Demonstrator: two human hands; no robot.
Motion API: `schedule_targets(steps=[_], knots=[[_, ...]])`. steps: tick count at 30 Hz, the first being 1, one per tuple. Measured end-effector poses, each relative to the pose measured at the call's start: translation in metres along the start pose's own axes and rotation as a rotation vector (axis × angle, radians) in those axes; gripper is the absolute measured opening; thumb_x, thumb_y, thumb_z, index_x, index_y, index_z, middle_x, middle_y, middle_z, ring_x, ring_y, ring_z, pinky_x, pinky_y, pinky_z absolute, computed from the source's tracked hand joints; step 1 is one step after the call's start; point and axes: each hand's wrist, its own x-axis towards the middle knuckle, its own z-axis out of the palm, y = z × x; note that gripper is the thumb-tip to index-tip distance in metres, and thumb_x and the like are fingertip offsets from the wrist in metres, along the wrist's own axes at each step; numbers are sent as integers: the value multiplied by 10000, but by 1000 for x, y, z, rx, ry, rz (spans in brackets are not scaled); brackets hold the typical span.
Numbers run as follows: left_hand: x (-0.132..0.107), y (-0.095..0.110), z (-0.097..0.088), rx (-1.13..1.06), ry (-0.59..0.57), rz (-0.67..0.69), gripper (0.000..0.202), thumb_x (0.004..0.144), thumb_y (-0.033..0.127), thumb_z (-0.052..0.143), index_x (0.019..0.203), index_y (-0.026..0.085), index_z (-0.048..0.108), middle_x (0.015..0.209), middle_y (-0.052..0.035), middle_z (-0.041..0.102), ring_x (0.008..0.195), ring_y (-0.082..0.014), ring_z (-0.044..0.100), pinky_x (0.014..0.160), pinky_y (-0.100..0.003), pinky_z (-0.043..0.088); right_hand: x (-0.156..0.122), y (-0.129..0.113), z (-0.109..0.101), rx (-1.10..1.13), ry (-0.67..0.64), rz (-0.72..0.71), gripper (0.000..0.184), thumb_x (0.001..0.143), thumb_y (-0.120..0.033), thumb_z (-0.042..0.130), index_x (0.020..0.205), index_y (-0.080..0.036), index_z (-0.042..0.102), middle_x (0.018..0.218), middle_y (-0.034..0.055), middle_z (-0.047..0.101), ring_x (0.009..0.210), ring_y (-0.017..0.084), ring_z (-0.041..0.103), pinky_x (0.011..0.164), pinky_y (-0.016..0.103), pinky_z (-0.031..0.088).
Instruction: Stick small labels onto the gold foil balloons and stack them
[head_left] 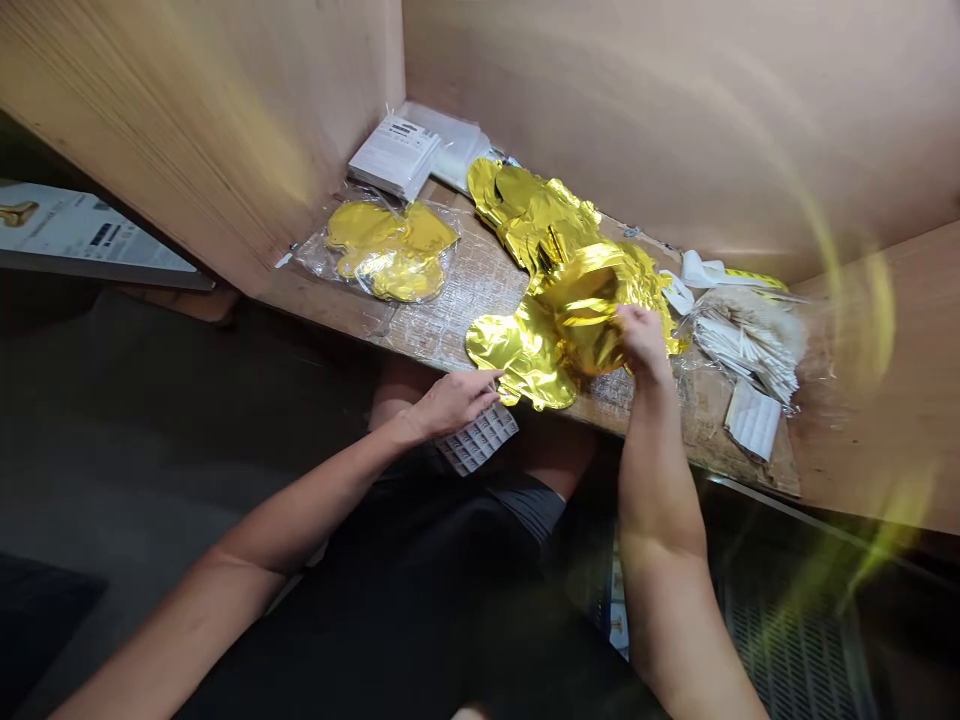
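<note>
Pinching a crumpled fold of the gold foil balloon (577, 325) in our right hand (643, 340), we are raising it above the worktop (315, 300) at centre frame, while our open left hand (454, 403) is seemingly steadying its slippery edge.

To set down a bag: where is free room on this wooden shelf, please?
Free: the plastic-covered wood between the bagged gold balloons and the loose gold foil balloons. Crowded: around the right hand, beside the white sticks.
</note>
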Motion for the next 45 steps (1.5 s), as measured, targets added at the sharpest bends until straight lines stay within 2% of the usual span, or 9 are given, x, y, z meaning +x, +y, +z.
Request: schedule_targets(steps=[2, 4, 6, 9, 11, 21, 27, 31, 45], knots=[[0, 2, -9, -167, 84, -70, 326, 1015, 403, 596, 1204, 182, 744, 1113, -105, 801, 988, -242, 752, 880, -339, 579, 13, 4, -24, -112, 339, 40, 246, 1021, -357, 498, 896, -172, 601, 1004, 182, 650, 930, 235, 587, 839, 397, 467], [-1, 5, -18, -318, 150, -137, 339, 1013, 466, 609, 1108, 174, 752, 1026, -89, 795, 887, -216, 733, 770, -300, 562, 2, -2, -32, -147, 429, 21, 203, 1024, -314, 495, 1019, -158, 624, 1161, 221, 637, 1070, 262, 583, 943, 434, 460], [-1, 7, -25, -419, 186, -169, 345, 988, 497, 646, 1015, 164, 730, 922, -68, 765, 784, -187, 691, 680, -268, 526, -33, -18, -20, -92, 222, -53, 222, 1021, -361, 547, 1062, -179, 668, 1084, 145, 691, 1003, 245, 637, 913, 412, 505], [1, 10, -29, -495, 220, -193, 345, 949, 508, 696, 916, 165, 667, 790, -21, 686, 662, -142, 605, 611, -243, 482, -98, -46, 14, 133, -489, -174, 305, 1043, -420, 574, 1228, -215, 705, 1008, 72, 770, 929, 225, 720, 870, 384, 570], [2, 11, -30, -514, 230, -214, 356, 935, 517, 709, 897, 169, 645, 756, -4, 648, 630, -128, 570, 590, -236, 464, -129, -57, 35, 162, -618, -244, 272, 1053, -401, 573, 1192, -238, 742, 1040, 67, 795, 945, 227, 741, 881, 381, 581], [1, 11, -28, -588, 251, -263, 365, 909, 518, 734, 896, 163, 652, 747, 3, 613, 621, -118, 539, 567, -228, 442, -151, -42, 49, 21, -465, -500, 257, 1053, -313, 546, 1167, -296, 776, 1084, 108, 760, 966, 248, 715, 871, 408, 600], [-4, 12, -33, -486, 280, -255, 368, 931, 516, 721, 869, 157, 671, 742, -6, 619, 635, -126, 543, 557, -227, 435, -159, -55, 50, 393, -589, -135, 438, 938, -428, 746, 1317, -284, 580, 876, -3, 676, 776, 183, 670, 698, 313, 579], [-12, 16, -38, -474, 273, -235, 406, 926, 560, 727, 873, 161, 674, 721, -1, 629, 606, -121, 534, 550, -228, 439, -158, -54, 48, 496, -629, 41, 386, 952, -492, 719, 1226, -235, 630, 744, -33, 607, 656, 143, 583, 620, 272, 508], [-17, 17, -26, -465, 331, -295, 353, 800, 456, 857, 839, 166, 659, 740, 11, 673, 629, -116, 599, 562, -200, 464, -166, -57, 49, 353, -556, -41, 237, 1034, -408, 611, 1058, -210, 739, 868, 23, 721, 733, 156, 629, 661, 279, 504]])
